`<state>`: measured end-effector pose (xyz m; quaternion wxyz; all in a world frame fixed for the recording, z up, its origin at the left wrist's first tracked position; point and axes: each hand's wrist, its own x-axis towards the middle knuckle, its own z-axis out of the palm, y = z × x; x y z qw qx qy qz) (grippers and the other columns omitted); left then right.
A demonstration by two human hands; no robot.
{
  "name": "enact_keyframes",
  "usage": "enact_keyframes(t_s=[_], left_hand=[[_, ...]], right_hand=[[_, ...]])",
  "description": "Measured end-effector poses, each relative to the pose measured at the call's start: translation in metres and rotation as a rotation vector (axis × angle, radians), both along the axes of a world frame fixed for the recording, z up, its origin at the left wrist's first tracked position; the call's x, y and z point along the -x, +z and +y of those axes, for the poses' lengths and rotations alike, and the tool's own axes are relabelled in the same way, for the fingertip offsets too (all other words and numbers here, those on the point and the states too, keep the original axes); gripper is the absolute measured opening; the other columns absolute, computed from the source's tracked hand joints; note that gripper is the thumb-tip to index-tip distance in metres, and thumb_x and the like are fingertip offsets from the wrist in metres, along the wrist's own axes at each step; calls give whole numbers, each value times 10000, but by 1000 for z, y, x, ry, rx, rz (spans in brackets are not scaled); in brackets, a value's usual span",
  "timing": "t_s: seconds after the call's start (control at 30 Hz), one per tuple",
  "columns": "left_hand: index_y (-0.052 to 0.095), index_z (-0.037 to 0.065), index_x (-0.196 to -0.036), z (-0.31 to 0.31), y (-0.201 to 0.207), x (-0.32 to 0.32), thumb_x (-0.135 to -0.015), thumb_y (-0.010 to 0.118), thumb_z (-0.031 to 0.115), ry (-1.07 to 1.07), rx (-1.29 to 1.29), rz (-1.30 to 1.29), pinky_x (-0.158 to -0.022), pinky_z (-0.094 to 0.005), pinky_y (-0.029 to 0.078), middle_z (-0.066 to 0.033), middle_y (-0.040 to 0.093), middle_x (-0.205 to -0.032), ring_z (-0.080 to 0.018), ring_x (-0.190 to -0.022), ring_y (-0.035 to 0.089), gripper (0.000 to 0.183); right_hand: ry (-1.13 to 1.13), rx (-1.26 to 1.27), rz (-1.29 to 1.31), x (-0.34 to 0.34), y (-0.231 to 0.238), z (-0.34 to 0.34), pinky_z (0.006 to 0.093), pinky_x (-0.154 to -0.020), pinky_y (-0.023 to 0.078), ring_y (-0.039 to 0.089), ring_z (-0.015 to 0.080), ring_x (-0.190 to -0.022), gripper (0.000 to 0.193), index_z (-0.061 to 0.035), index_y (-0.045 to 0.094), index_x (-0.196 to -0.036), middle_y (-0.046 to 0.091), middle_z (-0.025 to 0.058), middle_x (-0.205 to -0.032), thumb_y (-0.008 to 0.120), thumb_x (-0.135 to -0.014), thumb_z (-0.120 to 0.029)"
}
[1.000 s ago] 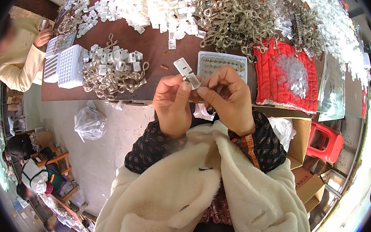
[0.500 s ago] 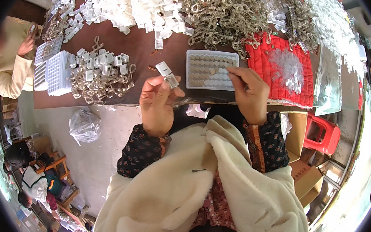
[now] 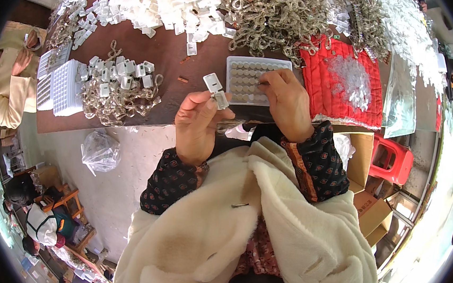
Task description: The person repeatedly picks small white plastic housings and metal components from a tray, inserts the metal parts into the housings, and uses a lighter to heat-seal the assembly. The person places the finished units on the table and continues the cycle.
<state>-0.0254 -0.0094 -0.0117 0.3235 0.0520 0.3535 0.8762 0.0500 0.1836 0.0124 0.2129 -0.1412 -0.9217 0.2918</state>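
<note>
My left hand (image 3: 196, 131) holds up a small white plastic case (image 3: 213, 83) between thumb and fingers, and the case is folded open with a second, clearer half below. A thin, clear-looking strand hangs beside those fingers. My right hand (image 3: 289, 106) reaches over a white tray (image 3: 228, 67) at the table's near edge, its thumb and forefinger pinched together at the tray's right part. Rows of small round silvery discs (image 3: 244, 82) like button cells fill much of that tray. Whatever lies between the right fingertips is too small and covered to make out.
Left of my hands lies a heap of coiled strands with white cases (image 3: 119, 88), beside stacked white trays (image 3: 66, 89). Behind are piles of white cases (image 3: 157, 3) and coiled strands (image 3: 279, 18). A red quilted cloth (image 3: 316, 79) bears clear pieces. Another person (image 3: 10, 87) sits left.
My right hand has moved left across the tray, its fingertips now among the discs. The left hand has shifted slightly right with the open case still in its fingers.
</note>
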Motion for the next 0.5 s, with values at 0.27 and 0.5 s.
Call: enact_keyframes(t_s=[0.27, 0.5], left_hand=[[607, 43, -1143, 10, 8, -5, -995, 581, 60, -74, -93, -28, -821, -397, 590, -154, 695, -1099, -227, -898, 697, 151], [619, 46, -1136, 8, 12, -5, -987, 582, 18, -91, -98, -43, -796, -365, 606, -128, 690, -1119, -218, -958, 683, 156]], right_hand=[[187, 197, 207, 1, 40, -24, 390, -688, 528, 641, 322, -816, 149, -39, 654, -958, 622, 123, -923, 679, -832, 37], [252, 253, 205, 2, 54, -39, 359, -687, 534, 644, 308, -816, 159, -31, 667, -985, 617, 128, -927, 671, -844, 42]])
